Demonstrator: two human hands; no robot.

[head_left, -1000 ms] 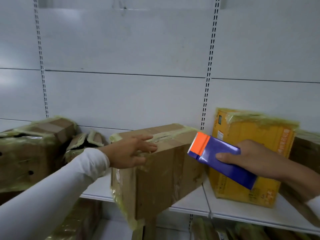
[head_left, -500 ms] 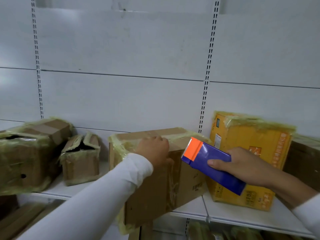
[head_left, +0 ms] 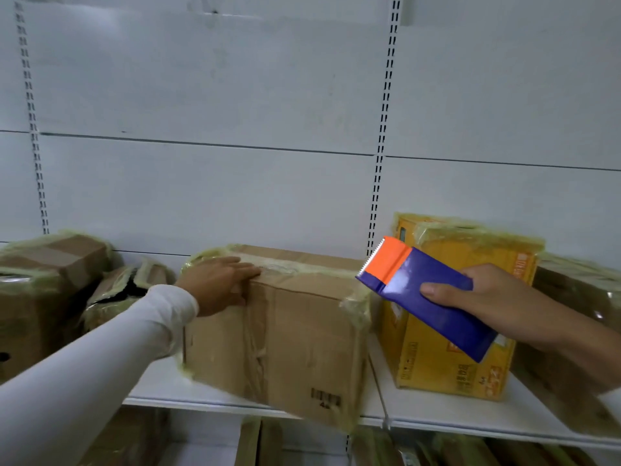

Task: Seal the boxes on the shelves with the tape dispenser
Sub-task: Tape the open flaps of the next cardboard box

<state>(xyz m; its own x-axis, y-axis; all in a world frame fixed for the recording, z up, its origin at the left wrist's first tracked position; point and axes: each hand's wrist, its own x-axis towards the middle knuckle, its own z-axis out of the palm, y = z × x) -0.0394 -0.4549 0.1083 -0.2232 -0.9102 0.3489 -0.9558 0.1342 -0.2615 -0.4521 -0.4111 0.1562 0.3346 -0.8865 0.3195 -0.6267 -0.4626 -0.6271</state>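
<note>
Left hand [head_left: 218,284] flat on brown box [head_left: 285,334], right hand [head_left: 497,301] grip clamped on tape dispenser [head_left: 426,297] just right of it

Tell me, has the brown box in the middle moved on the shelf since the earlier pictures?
Yes. The brown box has turned on the shelf, its broad side now facing out, closer to the yellow box.

Long white sleeve [head_left: 100,358], L arm.

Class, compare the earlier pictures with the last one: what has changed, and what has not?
The brown cardboard box has been swung round on the white metal shelf, its corner less far over the edge. The left hand shifted along its top edge. The right hand still grips the blue and orange tape dispenser.
</note>
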